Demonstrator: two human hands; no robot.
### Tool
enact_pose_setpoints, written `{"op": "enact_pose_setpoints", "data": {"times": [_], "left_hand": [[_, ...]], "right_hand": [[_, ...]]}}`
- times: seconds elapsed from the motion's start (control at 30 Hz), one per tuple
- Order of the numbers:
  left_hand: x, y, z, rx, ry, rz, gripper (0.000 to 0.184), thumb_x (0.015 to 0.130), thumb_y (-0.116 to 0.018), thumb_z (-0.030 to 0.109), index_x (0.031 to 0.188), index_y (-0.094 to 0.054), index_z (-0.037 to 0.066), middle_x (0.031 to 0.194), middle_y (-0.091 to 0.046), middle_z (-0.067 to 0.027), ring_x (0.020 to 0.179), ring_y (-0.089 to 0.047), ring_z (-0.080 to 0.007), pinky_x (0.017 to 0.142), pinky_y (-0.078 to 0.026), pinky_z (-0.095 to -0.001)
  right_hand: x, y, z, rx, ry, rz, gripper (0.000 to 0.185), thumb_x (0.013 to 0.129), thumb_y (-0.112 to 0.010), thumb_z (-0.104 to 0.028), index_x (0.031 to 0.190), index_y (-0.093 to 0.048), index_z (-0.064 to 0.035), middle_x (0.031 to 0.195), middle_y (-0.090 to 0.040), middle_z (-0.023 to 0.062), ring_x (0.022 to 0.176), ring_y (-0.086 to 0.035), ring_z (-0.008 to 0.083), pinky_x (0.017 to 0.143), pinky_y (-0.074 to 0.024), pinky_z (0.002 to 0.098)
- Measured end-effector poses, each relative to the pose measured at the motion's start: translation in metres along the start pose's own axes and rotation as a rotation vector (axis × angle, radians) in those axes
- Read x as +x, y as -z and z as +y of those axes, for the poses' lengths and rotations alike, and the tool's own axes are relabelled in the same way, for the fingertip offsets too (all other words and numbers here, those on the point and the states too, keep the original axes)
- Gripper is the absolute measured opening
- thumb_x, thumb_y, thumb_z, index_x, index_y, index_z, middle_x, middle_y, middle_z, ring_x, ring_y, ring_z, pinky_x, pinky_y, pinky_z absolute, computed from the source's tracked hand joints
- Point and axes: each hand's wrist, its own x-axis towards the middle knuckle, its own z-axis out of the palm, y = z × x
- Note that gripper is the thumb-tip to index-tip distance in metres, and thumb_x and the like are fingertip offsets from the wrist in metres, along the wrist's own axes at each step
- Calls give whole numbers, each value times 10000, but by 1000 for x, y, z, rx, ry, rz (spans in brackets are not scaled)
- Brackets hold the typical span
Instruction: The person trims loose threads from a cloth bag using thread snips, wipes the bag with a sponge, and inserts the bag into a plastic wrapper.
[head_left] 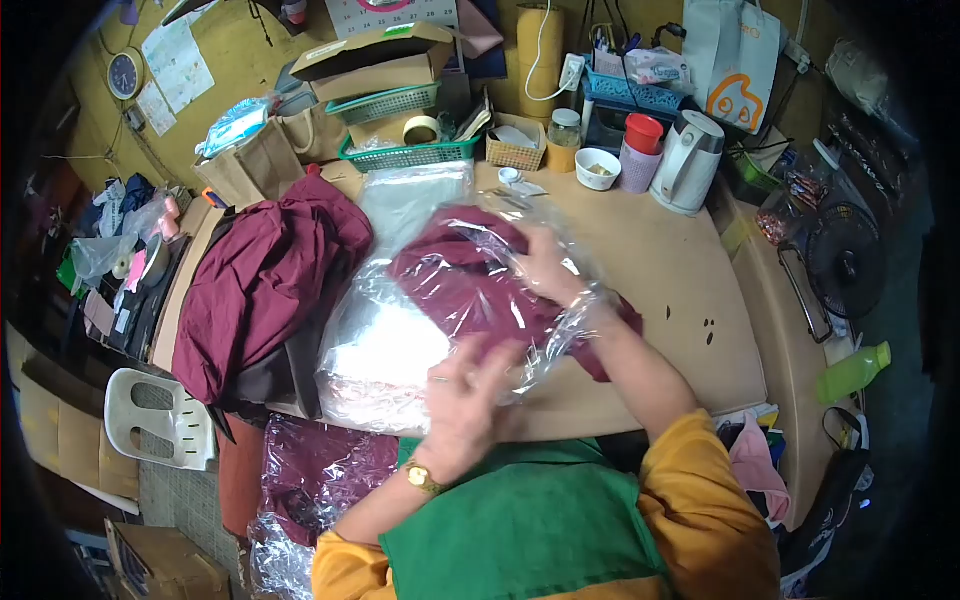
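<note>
A folded maroon garment [470,300] lies in a clear plastic bag [578,240] at the middle of the table. My right hand [548,265] is inside the bag, with clear film around its wrist. Its fingers curl onto the cloth, and part of the garment sticks out past the wrist. My left hand [468,385] is at the near edge of the bag, blurred by motion, so its grip does not show. Under and beside the bag lies a stack of flat clear bags [385,350].
To the left is a heap of maroon garments [270,270]. Bagged maroon garments [330,460] sit below the table's front edge. Along the back stand a green basket [410,155], a glass jar [564,130], a white bowl [598,170] and an electric kettle [688,165].
</note>
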Motion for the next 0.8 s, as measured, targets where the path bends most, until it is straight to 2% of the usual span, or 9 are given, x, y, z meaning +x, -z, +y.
{"op": "enact_pose_setpoints", "data": {"times": [0.1, 0.27, 0.3, 0.4, 0.43, 0.5, 0.57, 0.7, 0.8], "left_hand": [[-25, -16, -51, 10, 177, -56, 373, 659, -675, -3, 1021, -593, 27, 976, -569, -148, 811, -591, -338, 716, -494, -376], [0, -13, -9, -512, 211, -117, 280, 713, -629, -18, 977, -542, 5, 880, -536, -154, 800, -592, -338, 704, -488, -385], [7, -11, -3, -499, 202, -133, 284, 720, -634, -16, 986, -539, 9, 877, -544, -154, 804, -601, -337, 704, -488, -387], [6, -17, 1, -503, 209, -124, 298, 733, -647, -8, 1007, -533, 13, 871, -557, -160, 802, -616, -335, 685, -486, -401], [3, -18, 2, -510, 200, -129, 298, 733, -647, -8, 1007, -533, 13, 871, -557, -160, 802, -616, -335, 685, -486, -401], [-5, -17, 2, -502, 248, -205, 291, 750, -656, 0, 1012, -533, 14, 876, -564, -164, 795, -623, -338, 666, -486, -407], [-12, -15, 2, -501, 235, -242, 296, 755, -664, -1, 1020, -535, 18, 865, -561, -162, 797, -620, -345, 661, -487, -409], [-21, -5, 4, -712, 219, -592, 315, 762, -660, 3, 1052, -538, 26, 857, -569, -169, 805, -614, -365, 685, -493, -403], [-20, 7, 7, -859, 338, -966, 319, 799, -669, 38, 1095, -551, 11, 937, -616, -169, 834, -628, -347, 719, -509, -397]], "right_hand": [[-5, 44, -8, 40, -68, -33, 404, 737, -605, -15, 1137, -661, -11, 1047, -659, 221, 1030, -628, 318, 875, -487, 409], [-25, 93, -99, -876, 239, 180, 187, 766, -640, -59, 933, -591, 9, 946, -627, 189, 926, -615, 389, 817, -489, 432], [-32, 86, -115, -734, 154, 54, 209, 758, -633, -69, 951, -587, -4, 959, -598, 210, 901, -589, 418, 791, -492, 445], [-34, 80, -93, 128, -245, -1040, 552, 973, -602, -228, 1430, -403, 9, 1244, -611, 96, 1142, -560, 130, 958, -468, 297], [-37, 67, -72, 334, -229, -1176, 563, 977, -595, -246, 1441, -392, -1, 1268, -603, 106, 1164, -544, 143, 1005, -431, 300], [-49, 33, -13, -103, 110, -1052, 711, 918, -635, -395, 1501, -341, -114, 1515, -363, 182, 1414, -335, 311, 1112, -300, 549], [-78, 19, 0, -766, 169, -854, 816, 843, -590, -638, 1510, -342, -238, 1572, -232, 220, 1432, -206, 485, 1091, -183, 719], [-48, -23, 69, -854, -86, -553, 847, 824, -523, -723, 1525, -305, -301, 1622, -68, 184, 1464, 27, 492, 1029, -27, 813], [-13, -30, 84, -811, -221, -370, 854, 813, -534, -722, 1523, -309, -303, 1618, -86, 193, 1466, 16, 488, 1035, 10, 805]]}}
